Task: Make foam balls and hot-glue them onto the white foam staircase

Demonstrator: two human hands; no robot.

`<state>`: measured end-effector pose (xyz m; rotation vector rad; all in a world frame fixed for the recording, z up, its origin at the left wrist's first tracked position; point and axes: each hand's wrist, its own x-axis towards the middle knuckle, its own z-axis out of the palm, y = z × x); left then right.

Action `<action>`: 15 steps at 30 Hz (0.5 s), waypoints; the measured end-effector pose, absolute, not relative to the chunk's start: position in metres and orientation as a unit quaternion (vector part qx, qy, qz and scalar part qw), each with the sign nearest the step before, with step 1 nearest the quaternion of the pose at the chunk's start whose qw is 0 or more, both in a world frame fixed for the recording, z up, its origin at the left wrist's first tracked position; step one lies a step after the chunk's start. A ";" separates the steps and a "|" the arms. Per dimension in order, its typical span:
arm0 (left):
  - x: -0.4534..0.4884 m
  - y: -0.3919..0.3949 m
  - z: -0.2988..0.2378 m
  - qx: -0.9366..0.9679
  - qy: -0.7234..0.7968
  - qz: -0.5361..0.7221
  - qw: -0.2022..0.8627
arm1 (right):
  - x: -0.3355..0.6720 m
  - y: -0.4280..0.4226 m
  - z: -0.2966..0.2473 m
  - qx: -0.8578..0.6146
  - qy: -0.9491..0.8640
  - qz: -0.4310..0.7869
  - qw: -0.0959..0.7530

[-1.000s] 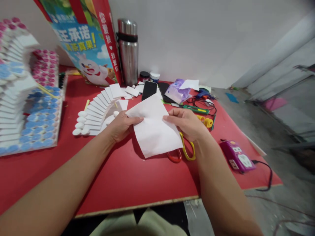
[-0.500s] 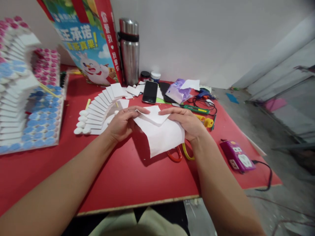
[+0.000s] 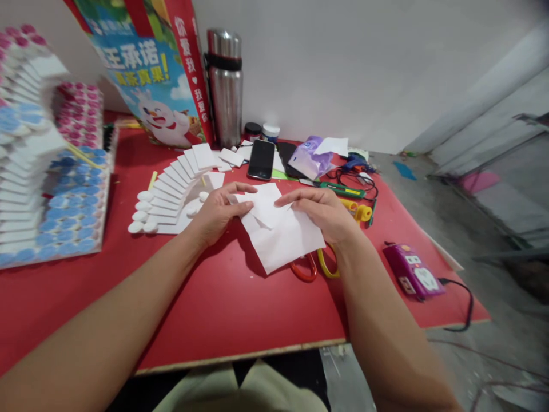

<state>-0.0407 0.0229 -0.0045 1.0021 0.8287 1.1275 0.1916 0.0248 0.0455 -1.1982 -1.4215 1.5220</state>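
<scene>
A sheet of white paper (image 3: 283, 243), its top folded over into a flap, is held just above the red table. My left hand (image 3: 225, 209) pinches its left side between thumb and fingers. On the right, my right hand (image 3: 319, 209) grips the other side, with fingertips on the folded flap. Under the paper's lower right corner lie scissors with a red handle loop (image 3: 305, 270) and a yellow handle loop (image 3: 328, 266), their blades hidden. Left of my left hand, a fan of white folded pieces (image 3: 171, 191) lies beside several white oval pieces (image 3: 141, 214).
A black phone (image 3: 261, 160), a steel flask (image 3: 225, 91) and a purple packet (image 3: 313, 159) stand or lie at the back. A green cutter (image 3: 343, 190) is right of centre. A purple power socket (image 3: 414, 272) sits near the right edge. Blue and white paper pieces (image 3: 72, 209) fill the left.
The paper has turned and flattened, its lower corner shifting slightly right. My left thumb has moved onto the folded flap. Both hands keep hold.
</scene>
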 end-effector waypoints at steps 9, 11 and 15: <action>-0.039 0.023 -0.002 0.435 0.350 0.482 0.675 | 0.201 0.029 0.049 -0.381 -0.604 0.612 0.341; -0.038 0.023 0.001 0.409 0.346 0.483 0.693 | 0.203 0.029 0.050 -0.364 -0.595 0.638 0.326; -0.040 0.023 0.004 0.384 0.345 0.480 0.709 | 0.200 0.030 0.042 -0.399 -0.562 0.632 0.354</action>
